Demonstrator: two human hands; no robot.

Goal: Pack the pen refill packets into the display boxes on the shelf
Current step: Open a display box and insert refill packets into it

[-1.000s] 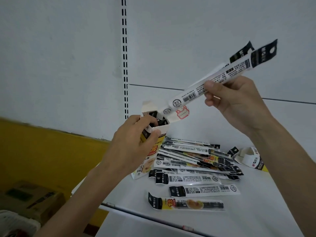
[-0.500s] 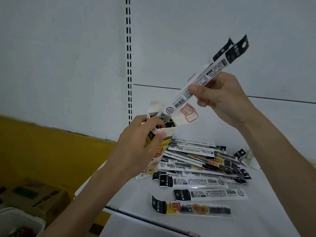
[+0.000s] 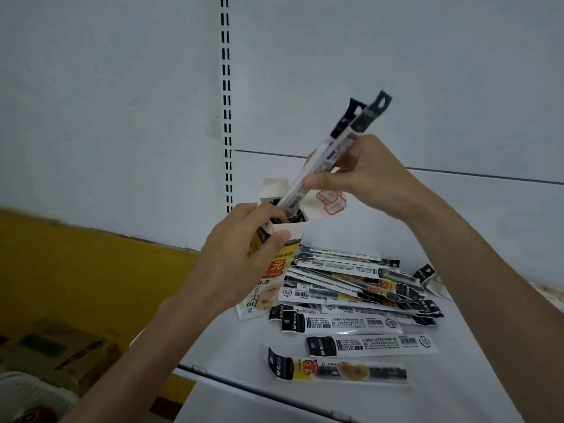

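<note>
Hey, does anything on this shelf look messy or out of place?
Yes. The loose refill packets lie in a crisscrossed heap on the shelf, with two strays apart in front. The display box, gripped by the left hand, has its flaps open while the right hand slides the held packets in, as expected.

A pale grey wall (image 3: 122,102) fills the far side, and a slotted upright (image 3: 226,102) runs down it. A white shelf (image 3: 457,398) lies near right. At the left is a yellow panel (image 3: 76,279). Below it are blurred brown cartons (image 3: 61,352) and perhaps a white basket (image 3: 30,395). The light is soft and even.
</note>
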